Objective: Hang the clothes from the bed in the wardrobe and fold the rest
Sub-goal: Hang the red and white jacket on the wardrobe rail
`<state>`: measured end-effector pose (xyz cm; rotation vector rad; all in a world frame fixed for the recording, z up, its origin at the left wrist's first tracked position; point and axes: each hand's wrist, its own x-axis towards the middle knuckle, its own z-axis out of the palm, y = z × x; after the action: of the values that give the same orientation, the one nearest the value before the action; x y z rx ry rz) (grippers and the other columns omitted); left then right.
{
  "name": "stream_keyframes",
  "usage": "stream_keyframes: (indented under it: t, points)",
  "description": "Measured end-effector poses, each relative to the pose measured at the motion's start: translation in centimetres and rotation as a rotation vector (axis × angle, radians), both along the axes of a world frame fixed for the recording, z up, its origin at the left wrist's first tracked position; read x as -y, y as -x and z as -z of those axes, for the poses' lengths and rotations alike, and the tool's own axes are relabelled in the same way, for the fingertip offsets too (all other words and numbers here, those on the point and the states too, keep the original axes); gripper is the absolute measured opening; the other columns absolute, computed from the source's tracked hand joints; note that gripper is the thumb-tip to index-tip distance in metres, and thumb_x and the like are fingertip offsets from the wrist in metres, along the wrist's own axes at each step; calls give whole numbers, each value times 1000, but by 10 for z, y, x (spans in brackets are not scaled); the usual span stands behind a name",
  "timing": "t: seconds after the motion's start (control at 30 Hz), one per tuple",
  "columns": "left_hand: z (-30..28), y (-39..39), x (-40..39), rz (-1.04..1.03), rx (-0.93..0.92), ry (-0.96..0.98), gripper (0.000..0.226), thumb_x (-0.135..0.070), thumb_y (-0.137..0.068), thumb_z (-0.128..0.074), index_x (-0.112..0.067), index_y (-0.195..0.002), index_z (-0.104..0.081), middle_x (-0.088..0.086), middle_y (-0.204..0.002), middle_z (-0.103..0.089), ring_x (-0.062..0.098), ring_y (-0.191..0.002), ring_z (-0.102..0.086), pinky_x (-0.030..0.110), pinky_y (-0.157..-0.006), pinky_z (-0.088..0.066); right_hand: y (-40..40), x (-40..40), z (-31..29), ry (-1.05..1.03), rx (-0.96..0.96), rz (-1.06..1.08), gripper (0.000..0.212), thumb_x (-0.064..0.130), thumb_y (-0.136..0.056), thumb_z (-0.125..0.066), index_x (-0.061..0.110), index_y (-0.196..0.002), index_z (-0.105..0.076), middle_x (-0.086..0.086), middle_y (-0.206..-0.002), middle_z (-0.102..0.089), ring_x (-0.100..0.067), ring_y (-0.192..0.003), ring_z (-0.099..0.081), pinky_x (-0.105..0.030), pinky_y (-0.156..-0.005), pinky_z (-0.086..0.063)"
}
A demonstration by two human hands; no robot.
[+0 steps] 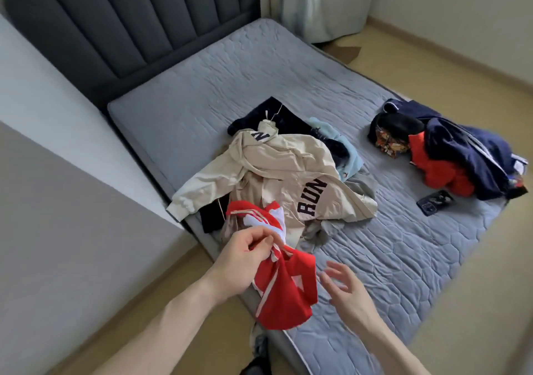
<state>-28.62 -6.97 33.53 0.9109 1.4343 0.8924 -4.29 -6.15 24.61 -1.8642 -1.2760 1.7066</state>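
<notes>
Because the sorting is being done at its near corner, the bed [259, 91] takes up most of the view: a grey quilted mattress with a stitched, pebbled pattern, backed by a dark padded headboard [129, 28] with upright channels. Nearest the person lies the main heap, topped by a cream jacket [277, 169] of smooth, slightly glossy cloth with dark block letters, sprawled with one sleeve over the mattress edge; a thin hanger hook shows at its collar, which suggests it is meant for the wardrobe. Dark, pale blue and grey garments poke out from beneath it. Well apart, toward the far side, a second pile [450, 155] gathers a navy piece with white piping, an orange-red one and a patterned one, probably set aside as a separate lot. A dark phone [435, 201] lies flat on the mattress just beside that pile. Smaller than the jacket, the red garment [279, 291] with white stripes hangs crumpled over the near edge of the bed, lifted clear of the heap so it can be shaken out. The left hand [245, 259] pinches its upper edge between thumb and fingers, bearing its weight. The right hand [343, 288] hovers near the cloth with fingers spread and loosely bent, holding nothing, seemingly ready to take a second corner.
</notes>
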Motion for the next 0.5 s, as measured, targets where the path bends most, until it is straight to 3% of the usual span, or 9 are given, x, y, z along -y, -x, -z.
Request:
stream_keyframes:
  t: [0.1,0.17,0.2,0.27,0.33,0.43,0.5]
  points:
    - [-40,-26,45,-74,13,-41,24,-20,-107,-54,-20,-93,-73,5,-76,-59,23,-75,-47,38,-76,-37,-4,18,-20,318,-159,93,41,55,-99,-58,24,-125,-64,-5,-119,-72,-29,-104,-73,-45,-81,-63]
    - [-58,-47,80,-119,-14,-91,19,-26,-106,-58,-21,-94,-72,-2,-75,-54,18,-73,-46,33,-74,-41,-16,33,-25,530,-289,123,46,57,-101,-54,18,-120,-69,-12,-118,-74,-34,-107,-72,-46,-80,-63]
    - [-64,-59,98,-139,-23,-114,17,-26,-105,-58,-22,-94,-71,-5,-75,-54,12,-72,-47,27,-73,-44,-25,40,-25,582,-364,118,41,48,-104,-54,15,-122,-70,-15,-117,-74,-32,-107,-70,-42,-80,-62]
    - [-69,-84,131,-208,-25,-144,19,-18,-105,-57,-23,-93,-70,-6,-75,-55,6,-72,-51,19,-74,-48,-41,46,-27,543,-413,31,27,21,-104,-57,12,-126,-69,-14,-116,-70,-23,-105,-64,-35,-81,-58]
    - [-71,-114,170,-379,-32,-159,24,-8,-106,-53,-20,-92,-69,-2,-76,-60,10,-74,-58,19,-74,-50,-62,58,-36,428,-370,-116,27,13,-96,-64,13,-122,-72,-11,-113,-67,-15,-99,-60,-33,-82,-59]
    - [-66,-124,207,-619,-73,-156,31,-5,-106,-50,-22,-88,-68,-5,-72,-57,8,-68,-55,16,-65,-45,-81,62,-53,341,-443,-344,29,35,-91,-74,26,-119,-76,-2,-117,-74,-13,-107,-68,-36,-90,-60]
    - [-69,-126,233,-757,-147,-146,28,-6,-107,-51,-20,-89,-67,-7,-75,-57,8,-70,-54,19,-67,-44,-95,65,-77,265,-436,-663,46,49,-77,-86,28,-116,-74,-1,-105,-77,-17,-97,-73,-34,-82,-61]
